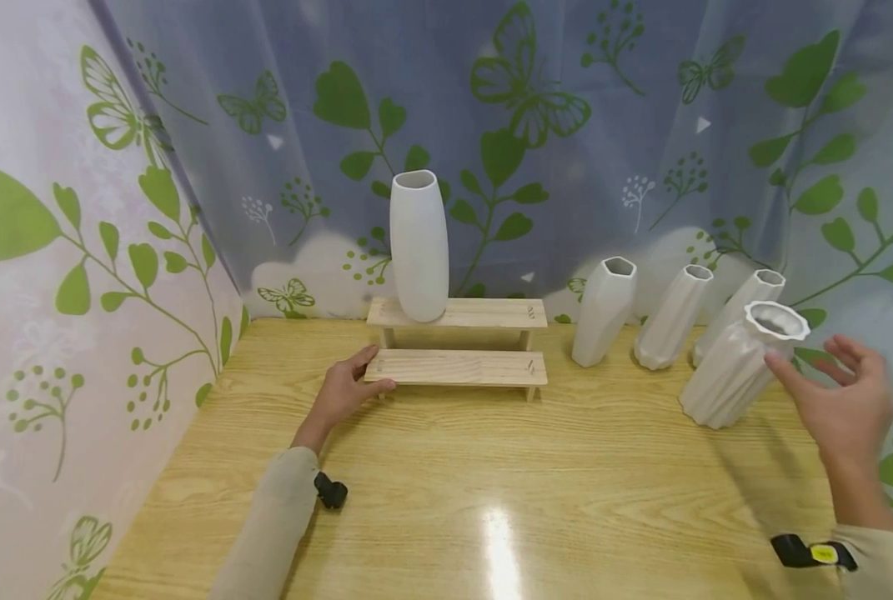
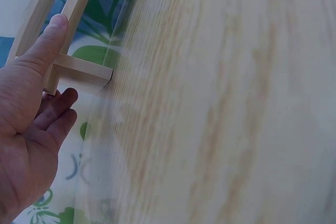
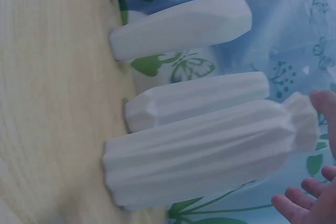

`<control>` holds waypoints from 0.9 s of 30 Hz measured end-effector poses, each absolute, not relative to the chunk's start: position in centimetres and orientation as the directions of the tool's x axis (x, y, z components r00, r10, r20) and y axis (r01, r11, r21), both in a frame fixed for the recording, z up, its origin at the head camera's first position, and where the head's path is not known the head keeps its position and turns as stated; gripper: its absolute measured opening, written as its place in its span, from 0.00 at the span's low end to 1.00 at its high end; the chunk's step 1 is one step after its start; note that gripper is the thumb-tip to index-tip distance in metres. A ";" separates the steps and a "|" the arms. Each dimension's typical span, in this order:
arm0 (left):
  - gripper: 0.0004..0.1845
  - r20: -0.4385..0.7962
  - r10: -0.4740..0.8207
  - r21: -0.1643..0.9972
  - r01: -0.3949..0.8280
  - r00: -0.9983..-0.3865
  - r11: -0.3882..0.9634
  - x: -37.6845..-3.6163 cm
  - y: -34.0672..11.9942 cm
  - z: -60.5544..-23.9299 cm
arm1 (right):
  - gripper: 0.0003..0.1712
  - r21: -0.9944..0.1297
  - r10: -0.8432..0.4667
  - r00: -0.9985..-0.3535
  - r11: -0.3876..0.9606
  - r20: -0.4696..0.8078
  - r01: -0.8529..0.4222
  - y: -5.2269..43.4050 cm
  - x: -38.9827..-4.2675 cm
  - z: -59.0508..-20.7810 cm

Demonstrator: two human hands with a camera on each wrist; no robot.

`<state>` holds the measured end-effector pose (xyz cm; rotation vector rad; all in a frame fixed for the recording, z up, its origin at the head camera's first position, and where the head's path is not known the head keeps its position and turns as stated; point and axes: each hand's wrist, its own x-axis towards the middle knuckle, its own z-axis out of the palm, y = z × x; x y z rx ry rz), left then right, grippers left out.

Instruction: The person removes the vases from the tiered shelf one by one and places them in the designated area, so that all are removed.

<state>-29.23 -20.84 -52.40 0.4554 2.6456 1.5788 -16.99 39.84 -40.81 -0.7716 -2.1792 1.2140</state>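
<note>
Head view took in the whole scene: a two-tier wooden step shelf (image 1: 457, 367) at the back of the tabletop (image 1: 491, 483), a tall smooth white vase (image 1: 418, 247) standing upright on the shelf's upper tier, toward its left end. To the right of the shelf, four more white vases stood on the tabletop. Nearest the shelf, a faceted vase (image 1: 602, 312); next out, a ribbed vase (image 1: 673, 317); beyond that, a slim vase (image 1: 746, 302) partly hidden. Farthest right and closest to the camera, a pleated vase with scalloped rim (image 1: 739, 367).

Left wrist view showed only pale bare wood with square-cut edges, plus the glossy grained tabletop (image 2: 220, 108); no vases. Right wrist view showed three of the vases close up: matte white, the pleated vase (image 3: 205, 156) with deep vertical folds and a flared lip.

Left hand (image 1: 344, 387) rested at the shelf's left end, thumb laid along the lower tier, fingers loosely curled beneath; not clamped. Right hand (image 1: 840, 408) spread wide, fingers straight, just right of the pleated vase's rim, holding nothing; whether a fingertip touched the rim could not be told. Butterfly-and-leaf printed curtain (image 1: 641, 125) hung behind the shelf.
</note>
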 end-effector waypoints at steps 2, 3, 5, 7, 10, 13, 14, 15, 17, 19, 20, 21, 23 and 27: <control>0.47 0.129 0.264 0.862 0.240 -0.956 0.446 -29.2 -20.9 -52.4 | 0.44 -0.873 0.698 -0.691 0.440 0.188 0.208 39.6 -16.7 -40.1; 0.47 0.129 0.263 0.862 0.240 -0.956 0.446 -29.2 -20.9 -52.4 | 0.43 -0.875 0.702 -0.684 0.442 0.199 0.199 39.4 -16.6 -39.8; 0.47 0.131 0.264 0.861 0.241 -0.956 0.447 -29.2 -20.9 -52.5 | 0.41 -0.876 0.705 -0.674 0.447 0.221 0.180 39.0 -16.3 -39.1; 0.47 0.130 0.264 0.861 0.241 -0.956 0.449 -29.2 -20.9 -52.5 | 0.39 -0.870 0.700 -0.667 0.467 0.255 0.158 38.5 -16.1 -38.5; 0.46 0.128 0.264 0.862 0.239 -0.956 0.447 -29.1 -20.9 -52.4 | 0.37 -0.860 0.685 -0.659 0.498 0.311 0.111 37.3 -15.6 -37.6; 0.47 0.130 0.266 0.862 0.242 -0.955 0.446 -29.0 -20.9 -52.4 | 0.35 -0.850 0.657 -0.667 0.523 0.352 0.066 36.2 -15.5 -36.9; 0.47 0.132 0.267 0.862 0.244 -0.955 0.444 -29.0 -20.9 -52.4 | 0.35 -0.850 0.646 -0.672 0.524 0.361 0.047 35.8 -15.5 -36.6; 0.47 0.134 0.267 0.863 0.245 -0.954 0.442 -29.0 -20.9 -52.4 | 0.34 -0.852 0.635 -0.680 0.522 0.367 0.029 35.6 -15.5 -36.5; 0.47 0.136 0.271 0.862 0.248 -0.953 0.442 -29.0 -20.9 -52.3 | 0.33 -0.854 0.613 -0.692 0.521 0.382 -0.011 35.1 -15.7 -36.2; 0.47 0.135 0.274 0.863 0.248 -0.952 0.439 -29.0 -20.9 -52.3 | 0.31 -0.854 0.590 -0.703 0.517 0.396 -0.047 34.6 -15.9 -36.1; 0.47 0.133 0.273 0.865 0.246 -0.953 0.437 -29.0 -20.9 -52.3 | 0.30 -0.857 0.583 -0.708 0.512 0.399 -0.060 34.4 -16.0 -36.0; 0.47 0.131 0.275 0.866 0.245 -0.953 0.437 -29.0 -20.9 -52.3 | 0.30 -0.857 0.574 -0.713 0.511 0.403 -0.073 34.2 -16.1 -35.9; 0.47 0.124 0.275 0.868 0.239 -0.953 0.435 -29.0 -20.9 -52.3 | 0.29 -0.856 0.555 -0.724 0.509 0.410 -0.095 33.7 -16.4 -35.8; 0.47 0.122 0.272 0.869 0.235 -0.955 0.435 -29.1 -20.8 -52.3 | 0.29 -0.863 0.506 -0.759 0.484 0.409 -0.143 32.9 -16.9 -35.6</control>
